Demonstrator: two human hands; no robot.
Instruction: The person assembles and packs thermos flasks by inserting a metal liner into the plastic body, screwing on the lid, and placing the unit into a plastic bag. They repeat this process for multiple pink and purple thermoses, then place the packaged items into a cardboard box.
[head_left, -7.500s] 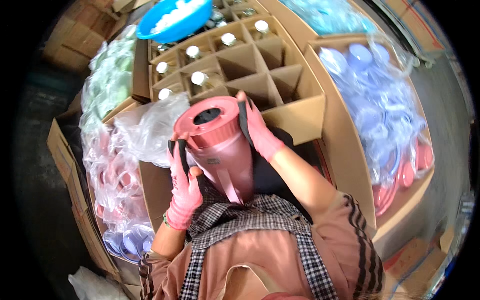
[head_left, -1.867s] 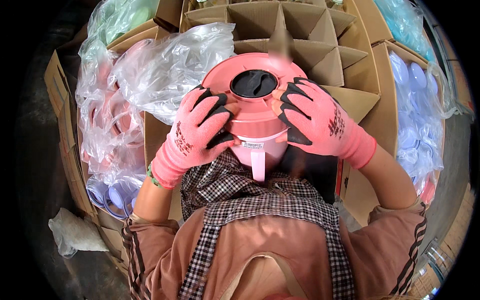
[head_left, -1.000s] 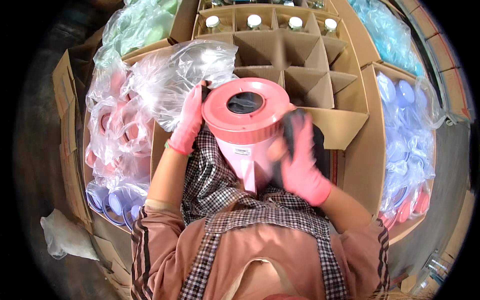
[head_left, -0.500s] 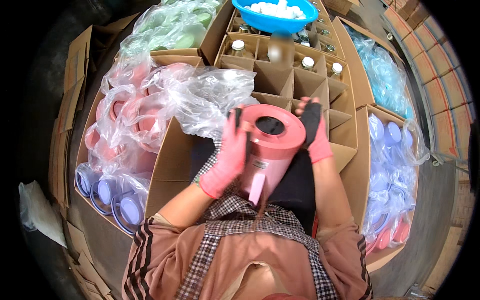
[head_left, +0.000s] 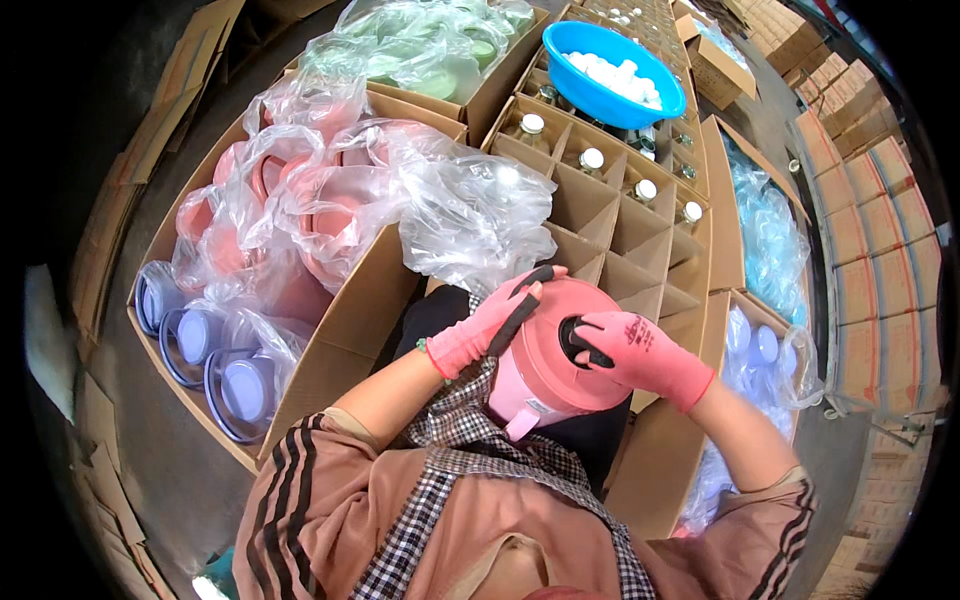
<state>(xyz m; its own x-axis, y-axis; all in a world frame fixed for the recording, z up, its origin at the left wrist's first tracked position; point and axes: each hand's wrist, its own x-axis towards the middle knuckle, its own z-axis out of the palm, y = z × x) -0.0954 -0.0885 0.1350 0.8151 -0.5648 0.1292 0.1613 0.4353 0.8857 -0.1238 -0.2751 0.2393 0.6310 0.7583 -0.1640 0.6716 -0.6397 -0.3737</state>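
Observation:
A pink jug with a darker pink lid rests at my lap, against the checked apron; its handle faces me. My left hand, in a pink glove with black fingers, lies along the left side of the lid with its fingers stretched out. Over the lid's middle, my right hand has curled fingers gripping the round black centre piece. The glove partly covers that piece.
Pink and lilac jugs in plastic film fill the left carton. Ahead, a divided carton holds capped glass bottles. A blue basin of white caps sits on it. Cartons with green, blue and lilac wrapped items stand around.
My right hand has moved from the jug's right side onto the lid's centre. The left hand has shifted up on the lid. A blurred bottle in mid-air now stands in the divided carton.

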